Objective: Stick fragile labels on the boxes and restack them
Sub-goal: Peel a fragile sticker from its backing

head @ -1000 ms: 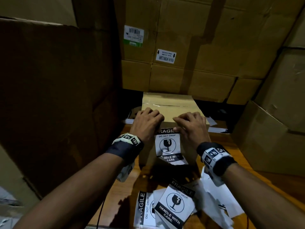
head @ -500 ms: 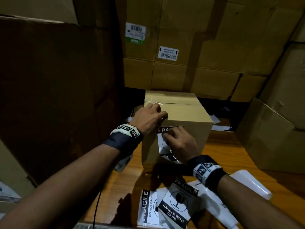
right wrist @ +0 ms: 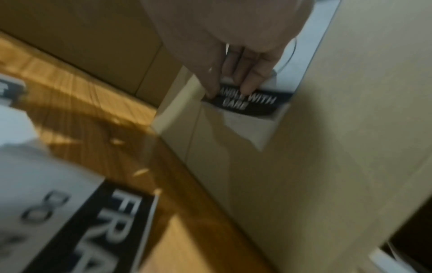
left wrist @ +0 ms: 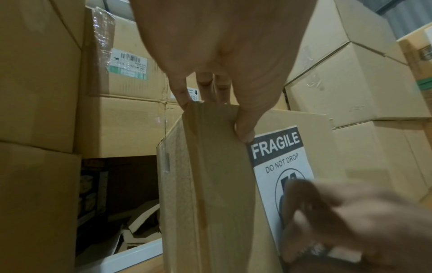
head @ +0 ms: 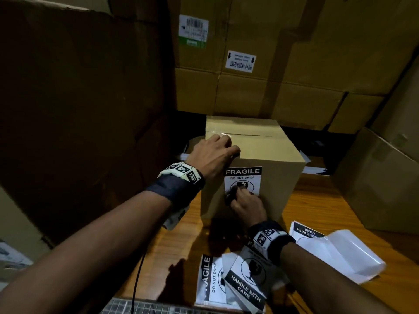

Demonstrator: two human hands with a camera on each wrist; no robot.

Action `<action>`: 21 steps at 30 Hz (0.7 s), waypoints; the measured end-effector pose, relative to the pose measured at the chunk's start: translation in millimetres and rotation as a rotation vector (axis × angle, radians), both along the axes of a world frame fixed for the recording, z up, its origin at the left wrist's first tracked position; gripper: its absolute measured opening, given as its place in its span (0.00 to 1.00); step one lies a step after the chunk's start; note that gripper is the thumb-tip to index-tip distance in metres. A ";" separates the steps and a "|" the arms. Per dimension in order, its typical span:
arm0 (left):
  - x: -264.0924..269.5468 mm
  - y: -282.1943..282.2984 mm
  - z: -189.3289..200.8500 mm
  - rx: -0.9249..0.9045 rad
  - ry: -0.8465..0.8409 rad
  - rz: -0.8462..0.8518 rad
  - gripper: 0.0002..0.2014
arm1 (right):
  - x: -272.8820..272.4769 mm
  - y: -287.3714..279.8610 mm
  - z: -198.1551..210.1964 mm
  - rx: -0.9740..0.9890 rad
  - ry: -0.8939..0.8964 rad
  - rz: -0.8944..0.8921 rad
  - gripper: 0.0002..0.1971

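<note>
— Where the wooden tabletop (head: 317, 207) is hemmed in by stacked cartons (head: 260, 64) at far, left and right, what is entered first?

— Item one: small cardboard box (head: 272, 155), upright on the tabletop, top seam taped. Dim room. A barcode sticker (head: 193, 30) and an upside-down arrow sticker (head: 240, 64) sit on the far cartons.

— And the label?

— Item two: fragile label (head: 243, 176), on the near face of the box, upper part flat, reading FRAGILE, DO NOT DROP. The left hand (head: 212, 157) lies over the near-left top corner of the box, fingers draped on the top, thumb down the near face just beside the label's upper left corner. The right hand (head: 246, 205) is lower on the same face, fingers bent against the label's lower half.

— Loose stock?

— Item three: spare labels (head: 229, 279) lying near, overlapping; white backing sheets (head: 340, 252) at near right.

— Anything one camera adds?

— The right wrist view, blurred, shows fingertips (right wrist: 251, 86) on the HANDLE WITH CARE band, with backing paper (right wrist: 243, 125) hanging loose below; the head view hides that behind the hand. Pinching or only pressing: cannot tell. The left wrist view shows the thumb (left wrist: 245, 129) touching the box edge by the label.
</note>
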State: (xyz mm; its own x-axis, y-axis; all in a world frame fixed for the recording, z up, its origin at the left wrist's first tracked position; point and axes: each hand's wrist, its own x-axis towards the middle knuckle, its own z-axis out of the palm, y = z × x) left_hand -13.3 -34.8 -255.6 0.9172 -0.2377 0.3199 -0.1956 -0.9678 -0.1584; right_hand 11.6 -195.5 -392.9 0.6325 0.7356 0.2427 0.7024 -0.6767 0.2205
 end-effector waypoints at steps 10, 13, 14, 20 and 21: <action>3.7 -0.8 2.1 0.019 0.009 0.009 0.20 | 3.1 -13.2 -18.0 -0.253 0.189 -0.151 0.15; 3.4 -1.7 2.6 0.013 0.016 0.015 0.19 | 4.1 -23.5 -12.7 -0.165 0.276 -0.183 0.14; 3.3 -2.3 2.5 0.015 0.015 0.015 0.19 | 6.4 -28.5 -9.8 -0.120 0.301 -0.209 0.13; 2.5 -1.8 3.7 0.015 0.043 0.014 0.21 | 22.8 -62.1 -4.5 0.202 0.438 -0.446 0.11; 2.2 -1.7 3.9 0.018 0.044 0.016 0.21 | 23.0 -66.0 -4.7 0.212 0.461 -0.488 0.11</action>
